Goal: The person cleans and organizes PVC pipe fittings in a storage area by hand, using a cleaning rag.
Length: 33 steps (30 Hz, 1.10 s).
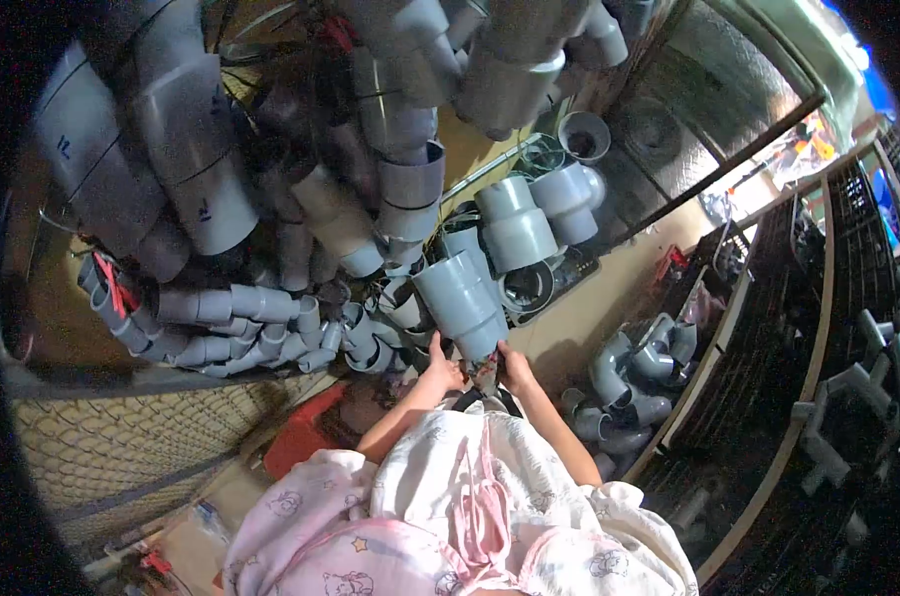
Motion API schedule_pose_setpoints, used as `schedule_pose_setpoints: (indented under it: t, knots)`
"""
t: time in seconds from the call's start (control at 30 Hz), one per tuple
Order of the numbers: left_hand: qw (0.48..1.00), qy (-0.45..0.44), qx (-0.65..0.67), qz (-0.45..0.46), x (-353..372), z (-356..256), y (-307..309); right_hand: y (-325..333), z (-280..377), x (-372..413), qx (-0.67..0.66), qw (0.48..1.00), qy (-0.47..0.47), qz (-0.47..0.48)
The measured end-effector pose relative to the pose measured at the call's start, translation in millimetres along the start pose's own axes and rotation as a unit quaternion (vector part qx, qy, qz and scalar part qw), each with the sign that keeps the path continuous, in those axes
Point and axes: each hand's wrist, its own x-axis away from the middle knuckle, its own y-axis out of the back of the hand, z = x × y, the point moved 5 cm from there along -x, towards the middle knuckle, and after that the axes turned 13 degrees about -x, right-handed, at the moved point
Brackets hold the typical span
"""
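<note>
A grey plastic pipe reducer [459, 298] is tilted in front of my body, wide end up and away from me. My left hand [444, 372] is at the left of its narrower lower end, thumb raised and fingers curled in. On the other side my right hand [514, 370] grips the lower end, its fingertips at the rim. Parts of the fingers are hidden under the reducer. Between my hands is a small reddish, mottled item [486, 372] that I cannot make out. Just beyond are another grey reducer [518, 224] and a grey coupling [567, 203].
Large grey fittings [197, 159] hang in strings overhead and at left. Smaller grey fittings [256, 328] are strung below them, above wire mesh [152, 447]. Grey elbows [619, 372] are piled at right beside dark slatted racks [768, 348]. A red container [306, 432] stands low at left.
</note>
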Motion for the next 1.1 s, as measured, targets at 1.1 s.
schedule_pose_setpoints:
  t: [1.1]
  knots:
    - [0.961, -0.206, 0.094, -0.161, -13, -1, 20, -105, 50, 73, 0.734, 0.42, 0.45, 0.286]
